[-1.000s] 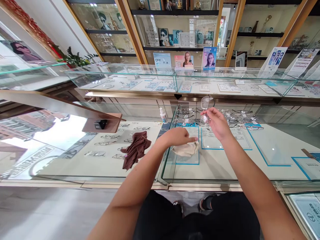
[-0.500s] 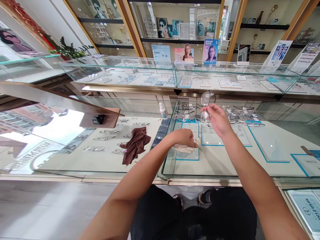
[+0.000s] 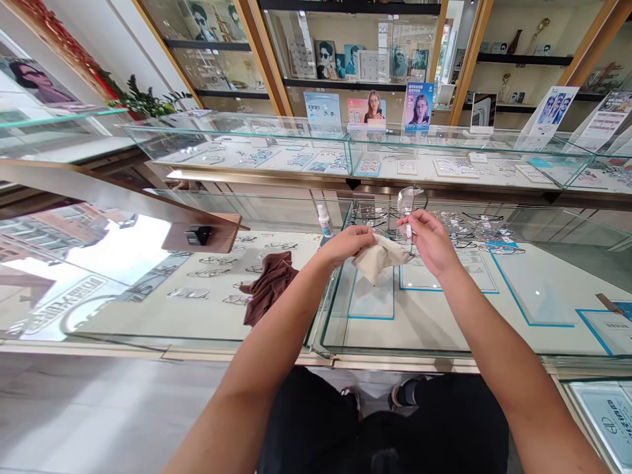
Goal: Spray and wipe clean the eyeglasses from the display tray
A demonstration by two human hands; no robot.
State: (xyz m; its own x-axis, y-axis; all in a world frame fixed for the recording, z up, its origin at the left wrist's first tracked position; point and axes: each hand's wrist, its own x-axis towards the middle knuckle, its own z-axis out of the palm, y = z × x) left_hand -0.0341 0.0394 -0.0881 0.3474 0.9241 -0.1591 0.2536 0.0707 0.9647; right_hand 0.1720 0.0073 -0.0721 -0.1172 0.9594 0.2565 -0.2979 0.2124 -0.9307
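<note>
Eyeglasses (image 3: 405,200) pinched in right hand (image 3: 432,243); left hand (image 3: 348,244) pinches cream cloth (image 3: 377,261), extended between hands; work appears unfinished, neither item set down.

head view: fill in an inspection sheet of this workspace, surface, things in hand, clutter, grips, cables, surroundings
Surface: glass counter, with rows of eyeglass frames showing at its left.
Job's things: held glasses, raised over the counter; beige cloth, hanging beside them; whether they touch is unclear.
Clutter: brown cloth, crumpled; spray bottle, upright.
Grips: left hand, grip closed on the beige cloth; right hand, grip closed on the held glasses.
Cables: nothing seen.
Surroundings: display case beyond the counter, with upright advertising cards; plant at far left.
</note>
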